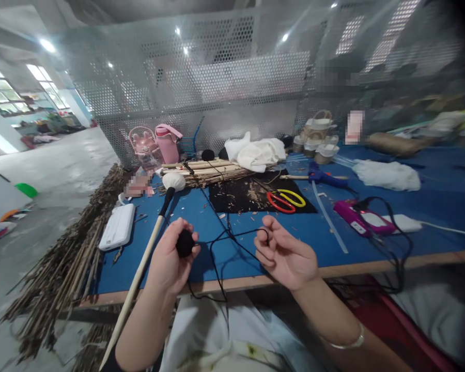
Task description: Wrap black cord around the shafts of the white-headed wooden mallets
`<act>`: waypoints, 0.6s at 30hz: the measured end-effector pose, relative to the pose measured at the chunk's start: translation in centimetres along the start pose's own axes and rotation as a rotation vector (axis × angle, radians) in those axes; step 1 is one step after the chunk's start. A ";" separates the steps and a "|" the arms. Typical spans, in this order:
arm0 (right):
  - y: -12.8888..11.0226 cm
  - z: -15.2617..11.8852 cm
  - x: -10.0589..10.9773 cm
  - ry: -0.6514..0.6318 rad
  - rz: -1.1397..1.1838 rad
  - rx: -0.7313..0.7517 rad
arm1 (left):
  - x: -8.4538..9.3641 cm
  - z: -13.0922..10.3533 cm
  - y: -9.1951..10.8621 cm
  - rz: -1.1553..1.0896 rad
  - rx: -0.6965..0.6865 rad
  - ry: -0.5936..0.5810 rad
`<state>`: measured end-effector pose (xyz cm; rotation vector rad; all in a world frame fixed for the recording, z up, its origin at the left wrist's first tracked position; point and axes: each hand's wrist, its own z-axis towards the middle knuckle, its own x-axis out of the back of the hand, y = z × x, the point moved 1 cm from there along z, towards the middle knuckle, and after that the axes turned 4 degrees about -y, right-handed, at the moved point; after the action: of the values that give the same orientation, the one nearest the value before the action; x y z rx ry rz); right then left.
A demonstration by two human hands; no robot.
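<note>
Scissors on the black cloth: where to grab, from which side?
By the red and yellow handles, likely best from the near right with the right hand, once its black cord is let go: they lie toward the person, while the blades point to the far left.

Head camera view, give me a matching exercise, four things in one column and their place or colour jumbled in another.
Things:
1. black ball
2. black cord
3. scissors
4. device with a strap

Places and colours:
A. red and yellow handles
B. mostly purple
C. held in the left hand
D. running to the right hand

Pairs: 1-C, 2-D, 3-A, 4-B
</note>
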<state>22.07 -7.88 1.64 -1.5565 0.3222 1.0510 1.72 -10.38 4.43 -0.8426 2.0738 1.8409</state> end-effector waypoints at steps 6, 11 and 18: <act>-0.1 -0.1 -0.5 -0.031 -0.026 -0.002 | 0.4 0.9 -1.7 0.755 -0.236 -0.115; 0.1 0.1 -0.9 -0.035 -0.089 -0.028 | -0.4 1.1 -3.0 1.117 -0.447 -0.286; 0.5 0.2 -0.8 -0.076 -0.208 -0.034 | -0.9 0.6 -3.4 0.736 -0.067 -0.381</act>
<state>21.20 -8.17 1.96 -1.5398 0.0889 0.9537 4.27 -9.68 1.97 0.3208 2.2190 2.1782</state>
